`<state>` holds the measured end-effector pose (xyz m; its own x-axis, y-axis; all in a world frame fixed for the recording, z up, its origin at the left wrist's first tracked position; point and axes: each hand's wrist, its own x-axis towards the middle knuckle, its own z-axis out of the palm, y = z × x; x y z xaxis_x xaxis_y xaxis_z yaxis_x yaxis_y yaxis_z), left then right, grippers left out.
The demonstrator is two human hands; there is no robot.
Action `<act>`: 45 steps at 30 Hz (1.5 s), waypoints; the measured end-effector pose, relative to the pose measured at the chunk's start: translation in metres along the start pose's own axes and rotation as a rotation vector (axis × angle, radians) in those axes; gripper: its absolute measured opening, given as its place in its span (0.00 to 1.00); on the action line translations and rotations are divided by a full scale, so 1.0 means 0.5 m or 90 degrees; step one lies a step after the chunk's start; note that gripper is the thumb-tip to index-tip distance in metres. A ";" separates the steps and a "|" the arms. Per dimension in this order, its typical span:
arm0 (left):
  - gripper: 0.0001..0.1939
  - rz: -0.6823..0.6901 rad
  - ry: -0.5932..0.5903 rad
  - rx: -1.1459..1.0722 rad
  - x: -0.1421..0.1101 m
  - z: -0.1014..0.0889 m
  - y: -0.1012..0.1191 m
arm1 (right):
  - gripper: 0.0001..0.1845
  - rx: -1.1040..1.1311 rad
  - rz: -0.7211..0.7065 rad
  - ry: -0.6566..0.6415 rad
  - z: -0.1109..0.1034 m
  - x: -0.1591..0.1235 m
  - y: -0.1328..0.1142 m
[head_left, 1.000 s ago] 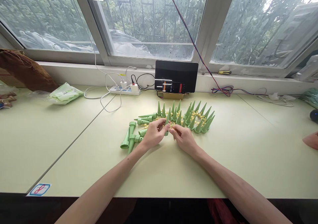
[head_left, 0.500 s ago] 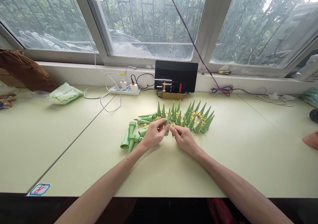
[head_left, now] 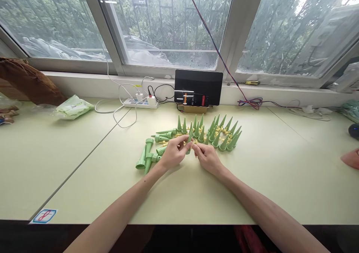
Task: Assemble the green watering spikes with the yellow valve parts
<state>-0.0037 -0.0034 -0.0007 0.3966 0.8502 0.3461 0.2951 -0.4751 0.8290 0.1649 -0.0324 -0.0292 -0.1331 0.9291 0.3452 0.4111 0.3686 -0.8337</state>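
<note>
Fingertips are meeting at one green cone.
Loose cones are lying leftmost; the left hand is gripping that cone, point up; the right hand is pinching beside it, any part hidden, apparently fitting something; standing cones are filling the right. Continuing seemingly calls for steady left fingers.

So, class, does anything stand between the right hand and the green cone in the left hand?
Nothing loose visibly does. The left hand grips the green cone, and the right hand is right beside it. The standing cones are beyond. Whether the right hand pinches something small, I cannot tell.
</note>
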 end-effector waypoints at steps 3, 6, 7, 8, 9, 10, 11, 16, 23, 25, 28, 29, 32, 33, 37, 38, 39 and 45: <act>0.10 -0.007 0.003 0.005 0.000 0.000 0.000 | 0.28 0.001 -0.001 -0.004 0.000 0.002 0.003; 0.10 -0.003 0.009 0.008 0.000 0.000 -0.002 | 0.28 -0.003 0.001 -0.007 0.001 0.003 0.004; 0.10 -0.001 0.011 0.008 0.000 0.000 -0.002 | 0.28 -0.003 0.002 -0.009 0.001 0.004 0.003; 0.10 0.001 0.012 0.008 0.000 0.001 -0.003 | 0.28 -0.003 0.002 -0.010 0.001 0.004 0.003; 0.10 0.002 0.014 0.008 0.000 0.001 -0.005 | 0.28 -0.003 0.002 -0.011 0.001 0.004 0.003; 0.10 0.002 0.015 0.007 0.001 0.001 -0.006 | 0.29 -0.004 0.001 -0.012 0.002 0.005 0.003; 0.10 0.002 0.016 0.005 0.001 0.001 -0.007 | 0.29 -0.004 0.001 -0.013 0.002 0.005 0.003; 0.12 -0.002 0.013 -0.003 0.002 -0.001 -0.014 | 0.29 -0.007 0.001 -0.011 0.006 0.007 0.004; 0.10 0.003 0.032 0.003 0.004 -0.008 -0.019 | 0.30 -0.044 0.000 -0.018 0.008 0.007 0.002; 0.09 0.021 0.037 0.033 0.004 -0.007 -0.021 | 0.29 -0.044 -0.012 -0.035 0.008 0.005 0.000; 0.07 0.055 0.048 0.091 0.004 -0.006 -0.024 | 0.28 -0.050 -0.041 -0.055 0.010 0.003 -0.003; 0.07 0.069 0.052 0.112 0.005 -0.007 -0.024 | 0.27 -0.052 -0.049 -0.059 0.011 0.003 -0.004; 0.07 0.109 0.068 0.190 0.010 -0.022 -0.019 | 0.27 -0.049 -0.058 -0.078 0.012 0.001 -0.006; 0.07 0.118 0.078 0.222 0.014 -0.032 -0.016 | 0.26 -0.044 -0.059 -0.082 0.012 0.001 -0.007; 0.07 0.085 0.160 0.368 0.044 -0.091 -0.014 | 0.17 -0.008 -0.057 -0.079 0.014 -0.003 -0.011; 0.07 0.066 0.172 0.395 0.056 -0.109 -0.018 | 0.15 0.002 -0.057 -0.080 0.015 -0.004 -0.012; 0.07 0.043 0.177 0.399 0.068 -0.125 -0.025 | 0.13 0.008 -0.058 -0.082 0.015 -0.005 -0.012; 0.07 -0.084 0.142 0.333 0.141 -0.175 -0.092 | 0.17 -0.019 -0.074 -0.096 0.016 -0.006 -0.014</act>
<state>-0.0653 0.0981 0.0239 0.1510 0.9099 0.3864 0.7423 -0.3625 0.5636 0.1552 -0.0374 -0.0277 -0.3138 0.8750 0.3688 0.4112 0.4753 -0.7778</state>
